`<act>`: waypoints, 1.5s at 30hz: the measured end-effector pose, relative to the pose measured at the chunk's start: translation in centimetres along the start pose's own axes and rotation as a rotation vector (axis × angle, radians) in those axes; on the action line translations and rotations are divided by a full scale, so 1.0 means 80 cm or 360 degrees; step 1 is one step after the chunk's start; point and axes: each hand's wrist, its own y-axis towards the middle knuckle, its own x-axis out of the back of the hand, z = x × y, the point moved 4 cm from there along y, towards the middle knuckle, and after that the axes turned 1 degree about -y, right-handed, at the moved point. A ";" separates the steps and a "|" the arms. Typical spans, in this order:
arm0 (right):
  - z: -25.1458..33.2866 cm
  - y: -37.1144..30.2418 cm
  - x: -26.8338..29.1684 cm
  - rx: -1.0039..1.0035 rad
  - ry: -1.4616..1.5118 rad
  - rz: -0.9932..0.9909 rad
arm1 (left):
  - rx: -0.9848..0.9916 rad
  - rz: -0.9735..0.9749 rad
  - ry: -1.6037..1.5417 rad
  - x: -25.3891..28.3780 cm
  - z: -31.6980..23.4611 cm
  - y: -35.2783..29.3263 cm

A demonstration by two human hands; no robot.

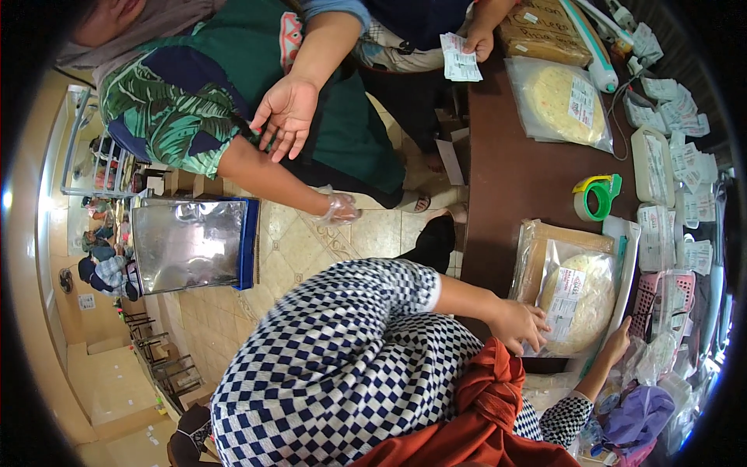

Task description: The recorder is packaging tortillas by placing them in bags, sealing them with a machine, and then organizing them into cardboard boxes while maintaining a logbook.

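Note:
On the brown table [498, 194] a round flatbread [587, 300] lies in a clear plastic bag with a printed white label [565, 292]. My left hand [523, 323] rests on the bag's near left edge beside the label. Its fingers are spread and slightly bent, their tips touching the plastic. At the right side of the bag, my right hand [616, 346] is closed around a long white bar [622, 300], its thumb along the edge. Under the bag's far part is flat brown cardboard [537, 241], also wrapped in plastic.
A green and yellow tape dispenser [597, 198] stands farther back, beyond it a second bagged flatbread [560, 101] and a cardboard box [545, 31]. Label stacks and a pink basket [661, 300] line the right. One co-worker's hand holds labels [461, 58]; another wears a clear glove [340, 208].

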 end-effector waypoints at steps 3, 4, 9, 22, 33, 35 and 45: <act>-0.007 0.003 0.008 -0.0086 -0.0172 -0.0092 | 0.0230 -0.0358 -0.0194 0.040 -0.016 -0.061; -0.006 -0.002 0.010 -0.0134 -0.0205 -0.0119 | 0.0461 -0.0452 -0.0434 0.046 -0.014 -0.082; -0.027 0.010 0.009 -0.0122 -0.0288 -0.0135 | 0.1212 -0.0544 -0.0139 0.053 0.004 -0.209; -0.021 0.009 0.008 -0.0208 -0.0343 -0.0204 | 0.2169 0.0363 -0.0075 0.029 0.112 -0.388; 0.000 -0.017 0.032 -0.0405 -0.0488 -0.0106 | 0.1977 0.0097 -0.0267 0.077 0.159 -0.425; -0.027 -0.022 0.047 -0.0282 -0.0317 -0.0210 | 0.1940 0.0088 -0.0288 0.082 0.182 -0.434; 0.105 0.057 -0.087 0.0511 0.0182 -0.0511 | 0.2471 0.0459 -0.0544 0.132 0.157 -0.443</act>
